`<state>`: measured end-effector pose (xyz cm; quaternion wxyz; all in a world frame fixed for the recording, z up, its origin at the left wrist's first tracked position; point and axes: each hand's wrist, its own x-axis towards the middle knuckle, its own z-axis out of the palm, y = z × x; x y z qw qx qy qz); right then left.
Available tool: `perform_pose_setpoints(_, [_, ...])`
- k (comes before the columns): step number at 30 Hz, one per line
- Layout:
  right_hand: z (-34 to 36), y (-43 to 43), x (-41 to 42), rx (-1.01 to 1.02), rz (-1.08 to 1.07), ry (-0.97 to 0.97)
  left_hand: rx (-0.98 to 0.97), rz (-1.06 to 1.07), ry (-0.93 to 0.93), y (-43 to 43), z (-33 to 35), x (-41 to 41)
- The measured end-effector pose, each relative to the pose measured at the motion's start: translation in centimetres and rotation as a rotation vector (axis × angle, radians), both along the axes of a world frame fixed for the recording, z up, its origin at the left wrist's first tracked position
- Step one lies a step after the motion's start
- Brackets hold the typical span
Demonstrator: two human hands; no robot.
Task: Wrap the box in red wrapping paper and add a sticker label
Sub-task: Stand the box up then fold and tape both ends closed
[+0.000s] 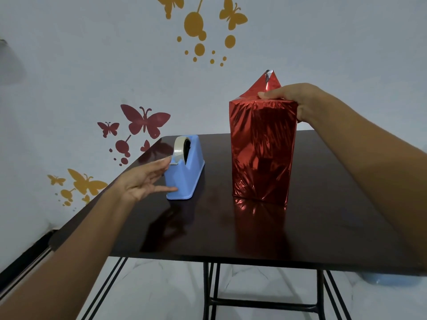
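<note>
A tall, upright box [262, 153] stands on end toward the far right of the table [231, 232], its sides sheathed in red wrapping paper [251, 181], a metallic foil that creases in fine crinkles near the base and throws a red reflection onto the glossy dark brown tabletop. At the top, the paper's loose end rises in a pointed triangular flap [268, 83] whose tip shows a silvery underside. The right hand [293, 98] grips the top right corner of the box, its thumb lying flat along the top front edge and pinning the foil there while the fingers curl down over the right side. To the left of the box and apart from it sits a light blue plastic tape dispenser [187, 174], wedge-shaped with smooth rounded edges, carrying a roll of clear tape [179, 146] in its slot. The left hand [143, 179] is spread with straight fingers, palm turned toward the dispenser, fingertips touching its near end by the cutter and the thumb against its base. Thin black metal legs [212, 292] hold the table up, and dark red butterfly decals [145, 120] pattern the pale wall [69, 77] behind
</note>
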<state>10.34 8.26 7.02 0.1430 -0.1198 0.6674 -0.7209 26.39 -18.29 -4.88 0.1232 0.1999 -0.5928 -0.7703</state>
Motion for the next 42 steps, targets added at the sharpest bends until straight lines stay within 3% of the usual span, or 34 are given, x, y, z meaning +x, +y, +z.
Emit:
perform_pose_setpoints(9, [-0.1,-0.1,-0.4,0.039,-0.047,0.019,0.062,0.078,0.099,1.0,-2.2,0.6])
perform_pose_setpoints(15, [-0.1,-0.1,-0.5,0.03,-0.022,0.024,-0.084,0.229,-0.033,1.7,-1.9,0.4])
perform_pose_setpoints(25, [-0.5,-0.1,-0.7,-0.012,0.025,0.002,-0.136,0.413,-0.012,3.7,-4.1,1.9])
perform_pose_setpoints(29, [-1.0,-0.3,-1.8,-0.066,0.028,-0.004,-0.337,0.237,0.182,8.4,1.1,3.3])
perform_pose_setpoints(34, [-1.0,-0.3,-2.0,-0.088,0.008,0.005,-0.405,0.052,0.447,13.4,10.1,-0.9])
perform_pose_setpoints(42, [-1.4,-0.3,-2.4,-0.041,-0.064,0.045,-0.545,0.122,0.423,15.3,11.3,-8.5])
